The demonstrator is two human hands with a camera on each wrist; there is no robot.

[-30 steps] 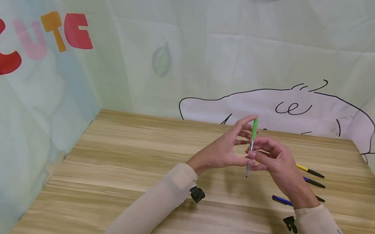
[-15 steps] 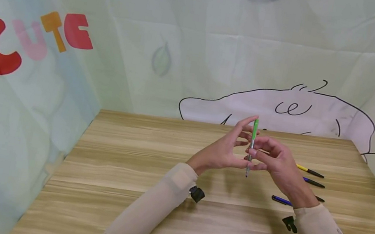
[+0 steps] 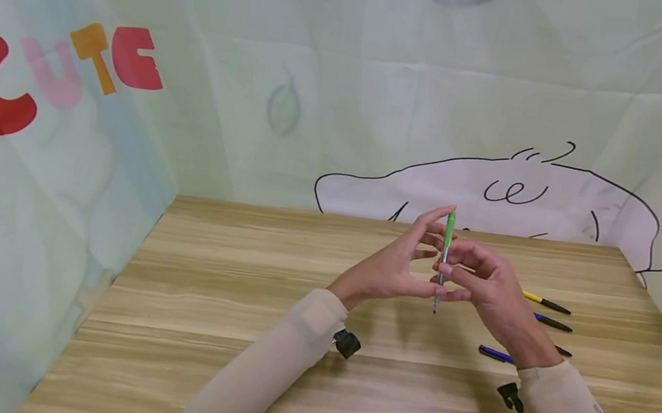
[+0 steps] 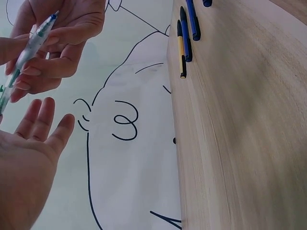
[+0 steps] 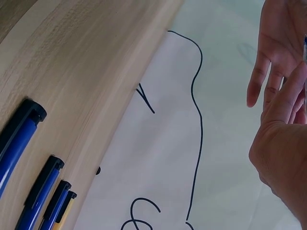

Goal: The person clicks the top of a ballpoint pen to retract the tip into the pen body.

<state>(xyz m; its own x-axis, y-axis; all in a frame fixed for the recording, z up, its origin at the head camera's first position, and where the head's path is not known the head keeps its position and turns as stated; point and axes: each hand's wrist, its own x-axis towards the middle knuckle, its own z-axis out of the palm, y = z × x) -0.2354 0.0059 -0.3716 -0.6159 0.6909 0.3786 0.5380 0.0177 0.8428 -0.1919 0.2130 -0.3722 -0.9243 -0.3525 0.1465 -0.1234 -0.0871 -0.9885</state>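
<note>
A slim pen with a green upper end (image 3: 449, 231), a clear lower barrel and a dark tip is held upright above the table, tip down. My right hand (image 3: 496, 293) pinches its barrel between thumb and fingers. On the other side, my left hand (image 3: 388, 268) spans the pen's length: the index fingertip touches the green top, and the thumb lies against the lower barrel. Its remaining fingers are extended, as the left wrist view shows. There the pen (image 4: 33, 45) slants past the fingers. In the right wrist view, most of the pen is cut off by the frame edge.
Several pens lie at the right on the wooden table (image 3: 215, 334): a yellow pen (image 3: 531, 296), a blue pen (image 3: 550, 320), one mostly hidden, and a blue pen (image 3: 496, 354) partly under the right wrist. Printed cloth walls (image 3: 306, 47) stand behind and at the left.
My left thumb has slid slightly down along the pen, and my right thumb slightly up. The pen remains upright between my hands.
</note>
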